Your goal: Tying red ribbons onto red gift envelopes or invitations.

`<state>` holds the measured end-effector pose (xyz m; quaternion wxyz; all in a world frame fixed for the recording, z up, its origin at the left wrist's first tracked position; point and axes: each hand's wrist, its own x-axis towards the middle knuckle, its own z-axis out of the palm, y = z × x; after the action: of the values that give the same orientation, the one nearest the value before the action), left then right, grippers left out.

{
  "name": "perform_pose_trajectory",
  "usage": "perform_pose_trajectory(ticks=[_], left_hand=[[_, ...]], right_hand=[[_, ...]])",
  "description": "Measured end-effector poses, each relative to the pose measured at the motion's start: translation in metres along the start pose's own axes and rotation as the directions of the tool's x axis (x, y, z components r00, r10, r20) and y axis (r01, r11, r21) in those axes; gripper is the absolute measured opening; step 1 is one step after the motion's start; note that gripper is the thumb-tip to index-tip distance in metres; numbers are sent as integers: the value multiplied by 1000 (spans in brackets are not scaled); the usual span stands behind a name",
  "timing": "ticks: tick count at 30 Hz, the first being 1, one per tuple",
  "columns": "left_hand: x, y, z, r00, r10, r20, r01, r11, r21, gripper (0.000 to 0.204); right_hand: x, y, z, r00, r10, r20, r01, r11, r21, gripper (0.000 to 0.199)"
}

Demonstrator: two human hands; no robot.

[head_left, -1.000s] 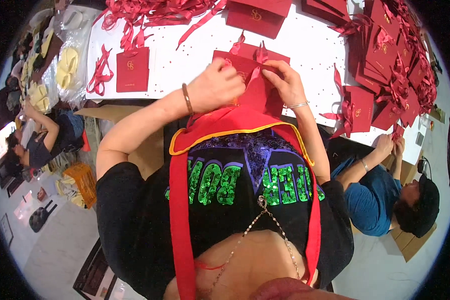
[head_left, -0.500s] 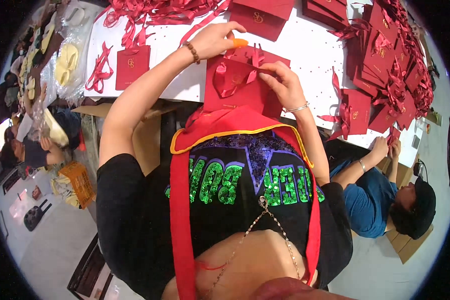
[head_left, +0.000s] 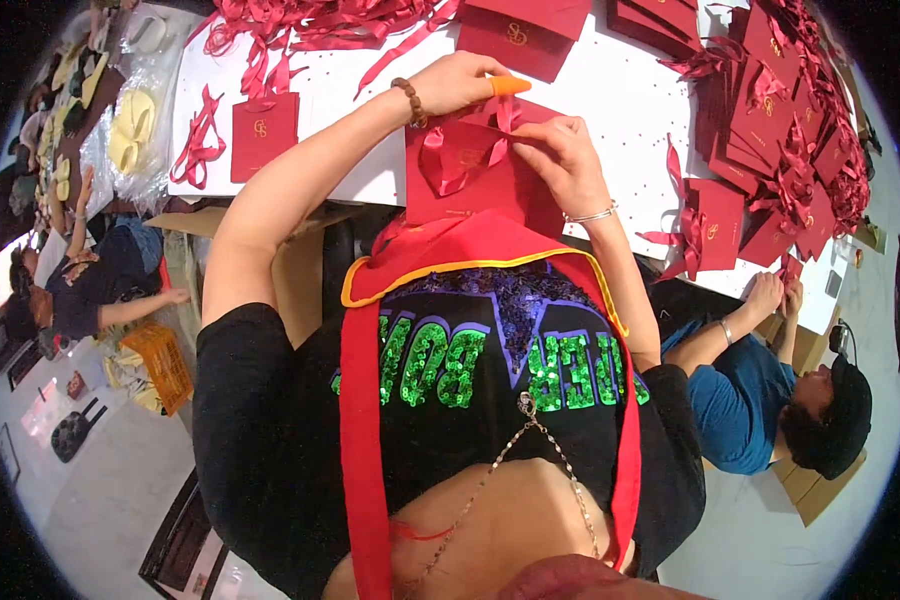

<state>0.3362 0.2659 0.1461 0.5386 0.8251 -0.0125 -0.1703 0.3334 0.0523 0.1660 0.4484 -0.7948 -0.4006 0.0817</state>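
1. The left hand is raised over the top of a red bag, fingers curled, with an orange cap on 1 fingertip; it pinches the red ribbon at the bag's upper edge.
2. The right hand grips the bag's upper right corner, fingers folded over the ribbon loop, a thin bracelet at the wrist.
3. The bag stands between both hands, just in front of the chest, its lower edge meeting the near edge of the white table.
4. Open room: bare white tabletop lies just beyond the hands and to the right of the right hand; left of the left forearm there is a clear strip before a single flat bag with its ribbon.
5. Crowded edges: beyond the hands lie loose ribbons, and well to the right a heap of finished bags runs along the table's far side.
6. Materials: the bags are matte red card, flat and rectangular, with small gold marks; the ribbon is glossy satin, limp and looped.
7. Beside the right elbow, another person in blue has hands at the table's edge.
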Motion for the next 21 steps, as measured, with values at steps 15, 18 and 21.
perform_pose_trajectory(ticks=[15, 18, 21], left_hand=[[-1, 12, -10, 997, 4, -77, -13, 993, -121, 20], [14, 11, -21, 949, -12, -314, -18, 996, -92, 23], [28, 2, -57, 923, -146, -356, 58, 967, -247, 20]], right_hand=[[-9, 4, 25, 998, 65, -21, -58, 966, 252, 45], [-8, -2, 19, 999, 37, 32, -44, 968, 246, 45], [-12, -10, 15, 996, 17, 87, -39, 967, 252, 43]])
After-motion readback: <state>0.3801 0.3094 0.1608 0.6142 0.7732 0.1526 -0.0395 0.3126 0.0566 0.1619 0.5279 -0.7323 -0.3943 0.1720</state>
